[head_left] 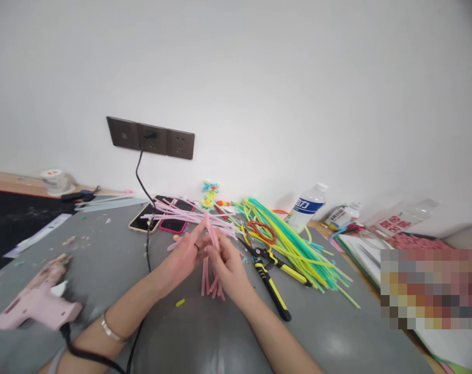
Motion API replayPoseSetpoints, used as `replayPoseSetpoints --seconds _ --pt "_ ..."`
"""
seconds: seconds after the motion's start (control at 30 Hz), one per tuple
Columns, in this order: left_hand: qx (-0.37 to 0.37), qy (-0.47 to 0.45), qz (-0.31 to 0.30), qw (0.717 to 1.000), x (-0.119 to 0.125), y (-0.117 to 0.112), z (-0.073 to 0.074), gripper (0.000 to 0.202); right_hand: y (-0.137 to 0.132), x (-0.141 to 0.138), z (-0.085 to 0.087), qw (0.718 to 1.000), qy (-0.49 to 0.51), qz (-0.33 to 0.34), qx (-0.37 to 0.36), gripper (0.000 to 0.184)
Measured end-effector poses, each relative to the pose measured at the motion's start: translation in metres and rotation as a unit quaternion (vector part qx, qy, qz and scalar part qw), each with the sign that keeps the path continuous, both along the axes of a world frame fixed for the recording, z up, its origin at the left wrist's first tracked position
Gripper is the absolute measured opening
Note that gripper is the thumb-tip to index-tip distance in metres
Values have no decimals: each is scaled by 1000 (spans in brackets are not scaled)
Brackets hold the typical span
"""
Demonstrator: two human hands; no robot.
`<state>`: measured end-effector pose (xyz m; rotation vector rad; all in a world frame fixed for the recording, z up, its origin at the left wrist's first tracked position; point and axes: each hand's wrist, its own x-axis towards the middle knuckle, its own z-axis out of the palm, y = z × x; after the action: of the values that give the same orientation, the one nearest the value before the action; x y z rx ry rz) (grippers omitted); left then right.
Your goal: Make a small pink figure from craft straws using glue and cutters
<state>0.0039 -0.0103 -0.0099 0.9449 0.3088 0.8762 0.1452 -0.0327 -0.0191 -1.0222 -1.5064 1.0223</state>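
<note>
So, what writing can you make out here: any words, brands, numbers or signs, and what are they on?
"力": last character on the blue label of the plastic bottle; the lettering before it is too blurred to be sure of.
Large red characters on the clear bottle: too blurred to read.
Dark print on the small white bottle: too blurred to read.
I can read no brand or number for certain.

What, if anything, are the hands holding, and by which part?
Pink strips, around mid-length, between left hand and right hand; tips show above, ends splay below.
</note>
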Motion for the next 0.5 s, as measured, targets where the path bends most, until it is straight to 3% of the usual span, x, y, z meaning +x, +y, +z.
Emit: replayPoseSetpoints --seconds 0.23,0.5 --pt "-35 2 -42 998 -1 -4 0 91 1 -5 -4 998 52 -6 -17 11" --pt "-34 -15 -25 999 -2 -3 7 84 4 1 7 997 63 -38 15 14"
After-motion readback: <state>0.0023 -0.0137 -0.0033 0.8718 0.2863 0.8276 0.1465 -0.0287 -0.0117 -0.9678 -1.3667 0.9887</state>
